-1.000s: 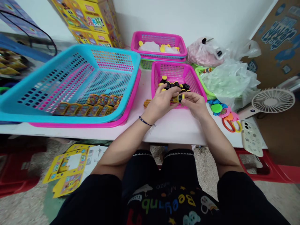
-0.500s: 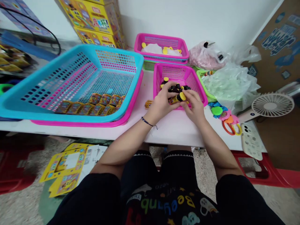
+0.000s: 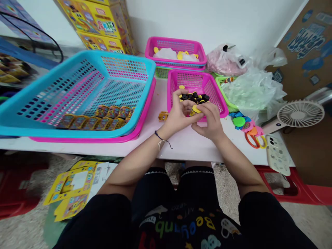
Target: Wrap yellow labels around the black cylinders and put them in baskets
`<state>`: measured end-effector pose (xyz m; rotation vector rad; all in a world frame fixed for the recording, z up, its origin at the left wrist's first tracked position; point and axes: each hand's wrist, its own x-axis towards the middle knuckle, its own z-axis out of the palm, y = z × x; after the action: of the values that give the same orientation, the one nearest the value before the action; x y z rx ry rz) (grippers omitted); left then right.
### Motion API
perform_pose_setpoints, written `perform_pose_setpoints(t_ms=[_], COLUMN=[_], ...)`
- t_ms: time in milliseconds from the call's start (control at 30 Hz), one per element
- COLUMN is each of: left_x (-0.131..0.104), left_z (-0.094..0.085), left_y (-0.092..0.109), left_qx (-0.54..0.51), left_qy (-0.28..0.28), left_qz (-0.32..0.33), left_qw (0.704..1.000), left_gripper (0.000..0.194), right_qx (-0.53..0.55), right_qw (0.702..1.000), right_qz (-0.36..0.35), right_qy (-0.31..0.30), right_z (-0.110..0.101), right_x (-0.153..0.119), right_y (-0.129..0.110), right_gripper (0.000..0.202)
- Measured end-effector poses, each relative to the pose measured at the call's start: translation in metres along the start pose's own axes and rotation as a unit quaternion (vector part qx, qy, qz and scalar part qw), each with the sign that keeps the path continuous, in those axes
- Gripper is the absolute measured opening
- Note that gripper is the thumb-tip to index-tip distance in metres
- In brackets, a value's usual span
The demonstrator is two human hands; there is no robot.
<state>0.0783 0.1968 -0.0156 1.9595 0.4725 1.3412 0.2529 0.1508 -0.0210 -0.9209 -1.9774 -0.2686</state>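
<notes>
Over the front edge of the small pink basket (image 3: 223, 110), my left hand (image 3: 178, 112) grips a small cup with a yellow cap (image 3: 195, 109). The fingers of my right hand (image 3: 211, 119) close on the same cup from the other side, near its cap. Fingers cover most of the cup's body. Behind my hands, several black pieces with yellow ends (image 3: 195, 96) lie in the basket. A small patterned piece (image 3: 163, 116) rests on the table, left of the basket and beside my left hand.
A large blue basket (image 3: 64, 132) with rows of patterned cups stands at the left. Behind are a pink basket (image 3: 176, 40) and yellow boxes (image 3: 103, 24). Plastic bags (image 3: 255, 88), a fan (image 3: 301, 114), scissors (image 3: 255, 141) and a phone (image 3: 278, 155) lie at the right.
The held cup has tilted more upright and moved slightly left, its cap facing up. My right hand has shifted a little left and down around it.
</notes>
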Motion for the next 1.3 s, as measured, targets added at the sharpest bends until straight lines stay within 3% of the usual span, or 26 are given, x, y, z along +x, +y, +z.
perform_pose_setpoints(t_ms=[133, 233, 300, 400, 500, 600, 733, 933, 1033, 1300], left_x=[-0.002, -0.003, -0.003, -0.002, -0.003, -0.004, -0.004, -0.002, -0.001, -0.001], left_z=[-0.006, -0.012, -0.012, -0.009, -0.004, -0.002, -0.003, -0.003, -0.001, -0.009], left_y=[0.008, 0.018, 0.021, 0.023, 0.023, 0.023, 0.024, 0.023, 0.022, 0.012], left_qx=[-0.073, -0.153, -0.193, -0.254, -0.333, -0.38, -0.327, -0.215, -0.191, -0.13], left_qy=[-0.126, -0.199, -0.194, -0.169, -0.19, -0.207, -0.195, -0.17, -0.161, -0.191], left_qz=[-0.032, -0.114, -0.151, -0.174, -0.184, -0.187, -0.164, -0.094, -0.084, -0.063], left_qw=[0.989, 0.961, 0.95, 0.936, 0.905, 0.882, 0.91, 0.957, 0.965, 0.971], left_gripper=[0.055, 0.057, 0.061, 0.07, 0.078, 0.087, 0.097, 0.087, 0.083, 0.082], right_qx=[0.044, 0.04, 0.012, -0.009, 0.017, 0.034, 0.003, -0.031, -0.044, -0.074], right_qw=[0.998, 0.999, 1.0, 0.996, 0.987, 0.984, 0.981, 0.971, 0.969, 0.983], right_qz=[-0.034, -0.01, -0.016, -0.083, -0.134, -0.151, -0.173, -0.22, -0.226, -0.166], right_qy=[0.03, -0.008, -0.011, 0.037, 0.082, 0.084, 0.082, 0.091, 0.089, -0.005], right_z=[0.001, 0.0, -0.001, 0.0, 0.001, 0.0, -0.004, -0.007, -0.007, 0.001], right_x=[-0.003, -0.002, 0.0, 0.006, 0.01, 0.011, 0.01, 0.012, 0.011, -0.002], right_y=[-0.011, -0.014, -0.015, -0.016, -0.02, -0.023, -0.019, -0.016, -0.015, -0.004], right_gripper=[0.072, 0.068, 0.062, 0.064, 0.071, 0.073, 0.074, 0.065, 0.061, 0.055])
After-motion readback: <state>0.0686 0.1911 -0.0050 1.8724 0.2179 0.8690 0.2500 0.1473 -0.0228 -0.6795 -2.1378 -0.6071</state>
